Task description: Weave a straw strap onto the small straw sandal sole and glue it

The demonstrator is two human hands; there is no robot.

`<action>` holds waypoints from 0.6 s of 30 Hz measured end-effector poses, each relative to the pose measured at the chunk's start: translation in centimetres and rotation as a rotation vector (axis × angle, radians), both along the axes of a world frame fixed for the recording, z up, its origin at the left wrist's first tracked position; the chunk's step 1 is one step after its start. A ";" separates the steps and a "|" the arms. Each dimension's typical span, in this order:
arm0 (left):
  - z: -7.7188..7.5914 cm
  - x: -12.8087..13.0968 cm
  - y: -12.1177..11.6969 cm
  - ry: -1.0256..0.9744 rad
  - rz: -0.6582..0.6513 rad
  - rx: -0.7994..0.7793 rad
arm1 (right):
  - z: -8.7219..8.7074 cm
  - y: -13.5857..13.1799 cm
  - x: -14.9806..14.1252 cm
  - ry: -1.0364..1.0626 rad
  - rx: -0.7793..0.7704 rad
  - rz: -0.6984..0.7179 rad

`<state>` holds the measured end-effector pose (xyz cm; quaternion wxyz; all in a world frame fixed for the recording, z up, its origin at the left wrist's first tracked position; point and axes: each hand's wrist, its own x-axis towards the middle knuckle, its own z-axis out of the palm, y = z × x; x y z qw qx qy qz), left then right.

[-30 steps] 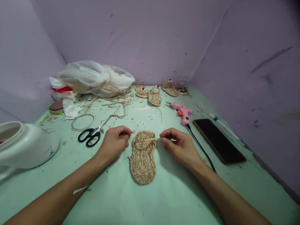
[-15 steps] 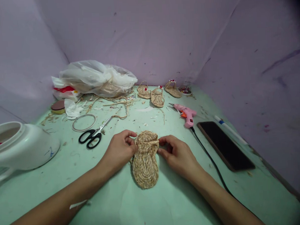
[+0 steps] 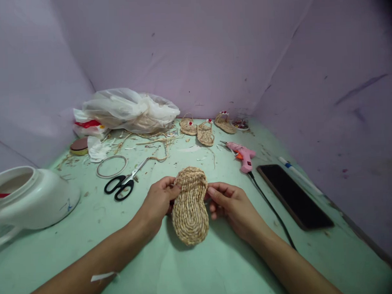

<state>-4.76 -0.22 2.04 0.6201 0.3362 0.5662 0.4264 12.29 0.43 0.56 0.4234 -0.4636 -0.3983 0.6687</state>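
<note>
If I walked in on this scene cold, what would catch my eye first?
Probably the woven straw sole, front and centre, held between the left hand and right hand. Next, the bright pink glue gun beyond the right hand, and the big white pot at the far left.

Coiled straw sole, narrow-waisted, perhaps slightly raised off table

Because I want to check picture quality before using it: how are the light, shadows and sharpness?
Head view: soft, rather dim light; the tan braided-fibre sole casts a soft shadow on the pale green table, as does the bare right forearm; the upper right corner falls to black; the small round dish of coloured bits at the back looks too soft to make out its contents.
</note>
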 end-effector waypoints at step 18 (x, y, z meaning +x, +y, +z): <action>-0.2 1.4 -0.5 -0.466 0.001 -0.009 | 0.2 -0.4 -0.5 0.315 -0.073 0.008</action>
